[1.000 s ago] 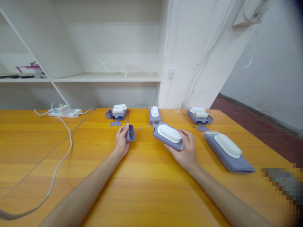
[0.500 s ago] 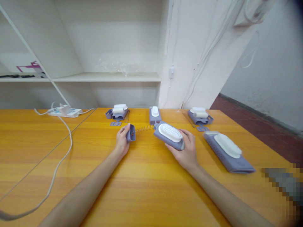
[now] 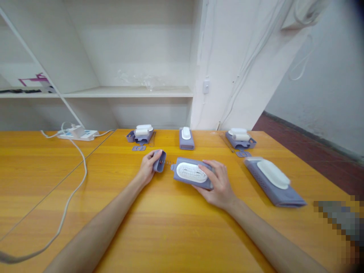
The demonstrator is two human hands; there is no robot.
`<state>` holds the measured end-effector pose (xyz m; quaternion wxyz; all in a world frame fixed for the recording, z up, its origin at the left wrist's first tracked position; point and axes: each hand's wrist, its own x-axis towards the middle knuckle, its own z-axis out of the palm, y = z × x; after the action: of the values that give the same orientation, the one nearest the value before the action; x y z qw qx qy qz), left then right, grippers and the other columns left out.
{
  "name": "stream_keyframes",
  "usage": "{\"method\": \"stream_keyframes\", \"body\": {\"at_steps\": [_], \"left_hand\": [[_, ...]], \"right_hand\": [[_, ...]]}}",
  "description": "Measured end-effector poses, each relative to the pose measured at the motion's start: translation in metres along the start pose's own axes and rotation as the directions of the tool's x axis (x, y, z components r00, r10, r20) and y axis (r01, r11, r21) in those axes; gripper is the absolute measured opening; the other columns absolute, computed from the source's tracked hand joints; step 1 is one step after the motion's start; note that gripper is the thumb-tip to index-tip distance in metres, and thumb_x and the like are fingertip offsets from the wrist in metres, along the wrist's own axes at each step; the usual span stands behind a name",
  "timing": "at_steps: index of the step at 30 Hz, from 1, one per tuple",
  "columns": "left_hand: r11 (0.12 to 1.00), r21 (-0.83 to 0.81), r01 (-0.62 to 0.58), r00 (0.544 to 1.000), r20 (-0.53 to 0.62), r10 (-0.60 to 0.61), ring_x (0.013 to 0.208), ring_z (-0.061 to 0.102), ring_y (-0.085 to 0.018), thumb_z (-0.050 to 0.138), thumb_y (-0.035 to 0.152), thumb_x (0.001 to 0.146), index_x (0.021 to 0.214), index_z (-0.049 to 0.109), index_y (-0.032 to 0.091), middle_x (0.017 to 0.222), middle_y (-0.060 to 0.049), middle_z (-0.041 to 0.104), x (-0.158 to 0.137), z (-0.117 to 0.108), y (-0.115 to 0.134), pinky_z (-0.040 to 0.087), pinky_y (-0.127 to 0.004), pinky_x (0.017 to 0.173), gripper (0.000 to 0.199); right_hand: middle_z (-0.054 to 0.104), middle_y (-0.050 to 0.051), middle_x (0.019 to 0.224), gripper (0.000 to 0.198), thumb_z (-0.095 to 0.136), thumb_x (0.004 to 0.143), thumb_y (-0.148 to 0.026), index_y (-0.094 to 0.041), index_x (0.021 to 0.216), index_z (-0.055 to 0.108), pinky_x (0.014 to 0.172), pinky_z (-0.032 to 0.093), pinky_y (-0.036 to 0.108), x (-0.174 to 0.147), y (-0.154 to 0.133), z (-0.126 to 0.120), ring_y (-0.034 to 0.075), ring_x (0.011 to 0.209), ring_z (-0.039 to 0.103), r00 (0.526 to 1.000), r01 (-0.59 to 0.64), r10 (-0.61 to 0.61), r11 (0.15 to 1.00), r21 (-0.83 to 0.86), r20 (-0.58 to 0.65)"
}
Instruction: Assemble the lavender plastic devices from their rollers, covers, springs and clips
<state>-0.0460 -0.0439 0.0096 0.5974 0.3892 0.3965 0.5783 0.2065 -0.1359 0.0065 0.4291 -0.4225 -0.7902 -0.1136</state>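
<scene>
My left hand (image 3: 147, 167) is closed around a small grey-purple end cap (image 3: 160, 162), whose hollow side faces right. A thin coil spring (image 3: 168, 163) runs from inside the cap toward the larger part on the right. That part is a grey-purple brush body (image 3: 178, 179) with a white oval bristle pad (image 3: 189, 173) on top and a small tab at its left end. My right hand (image 3: 219, 185) grips the body's right end, fingers over the top and thumb along the near side. A short gap, bridged by the spring, separates cap and body.
On the wooden table (image 3: 159, 235), a similar purple unit (image 3: 186, 142) stands behind. Part sets with springs and flat plates lie back left (image 3: 143, 134) and back right (image 3: 240, 140). A larger purple unit (image 3: 274, 184) lies at right. A power strip (image 3: 78, 134) and cable (image 3: 68, 197) are at left.
My right hand has brought the brush body left and lower, turning it more level. The spring between it and the cap now shows shorter. My left hand has shifted slightly right, still holding the cap.
</scene>
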Motion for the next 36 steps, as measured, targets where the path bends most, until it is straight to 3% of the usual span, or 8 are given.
{"method": "stream_keyframes", "body": {"at_steps": [5,9,16,22,29,36], "left_hand": [[0.989,0.135,-0.063,0.995,0.088,0.051,0.068,0.058,-0.013,0.074,0.040,0.064,0.090,0.068,0.017,0.081,-0.004,0.066,-0.020,0.020,-0.007,0.043,-0.020,0.058,0.035],[0.975,0.179,-0.129,0.990,0.081,0.117,0.078,0.059,-0.014,0.070,0.043,0.069,0.085,0.069,0.018,0.086,-0.004,0.066,-0.029,0.031,-0.013,0.043,-0.020,0.066,0.029],[0.999,0.028,-0.030,1.000,0.003,0.030,0.073,0.059,-0.015,0.066,0.050,0.071,0.091,0.069,0.017,0.089,-0.006,0.066,-0.027,0.029,-0.018,0.044,-0.021,0.062,0.039],[0.972,0.208,-0.110,0.991,0.095,0.092,0.079,0.059,-0.015,0.074,0.038,0.065,0.106,0.065,0.019,0.092,-0.005,0.066,-0.030,0.027,-0.018,0.044,-0.021,0.068,0.046],[0.967,0.233,-0.105,0.993,0.069,0.092,0.080,0.060,-0.017,0.077,0.035,0.061,0.111,0.063,0.020,0.093,-0.005,0.066,-0.031,0.026,-0.019,0.044,-0.023,0.071,0.054],[0.896,0.394,-0.204,0.978,0.126,0.167,0.083,0.058,-0.017,0.063,0.043,0.074,0.112,0.062,0.020,0.093,-0.004,0.065,-0.032,0.027,-0.017,0.043,-0.024,0.075,0.044]], "right_hand": [[0.048,0.012,0.125,0.060,0.067,0.073,-0.032,-0.026,0.128,0.044,0.090,0.039,0.052,-0.001,-0.003,0.001,0.030,0.112,0.047,0.999,0.035,-0.035,0.999,-0.017,0.036],[0.048,0.013,0.124,0.059,0.066,0.073,-0.035,-0.024,0.127,0.045,0.091,0.039,0.051,0.000,-0.003,0.002,0.030,0.112,0.047,0.999,-0.006,0.008,0.999,-0.041,0.044],[0.050,0.012,0.121,0.056,0.065,0.074,-0.039,-0.025,0.126,0.049,0.089,0.040,0.048,0.003,-0.005,0.004,0.030,0.110,0.047,0.994,-0.054,0.059,0.997,-0.051,0.093],[0.048,0.013,0.122,0.061,0.066,0.074,-0.040,-0.024,0.129,0.046,0.088,0.041,0.047,0.000,0.000,0.005,0.029,0.109,0.046,0.989,-0.038,0.049,0.996,-0.082,0.141],[0.050,0.013,0.122,0.060,0.064,0.075,-0.040,-0.026,0.130,0.046,0.087,0.042,0.048,0.001,0.006,0.003,0.029,0.109,0.046,0.986,0.016,0.002,0.994,-0.106,0.167],[0.048,0.013,0.123,0.059,0.063,0.076,-0.038,-0.026,0.131,0.045,0.089,0.041,0.049,0.001,0.003,0.001,0.030,0.110,0.045,0.984,0.056,-0.036,0.992,-0.112,0.174]]}}
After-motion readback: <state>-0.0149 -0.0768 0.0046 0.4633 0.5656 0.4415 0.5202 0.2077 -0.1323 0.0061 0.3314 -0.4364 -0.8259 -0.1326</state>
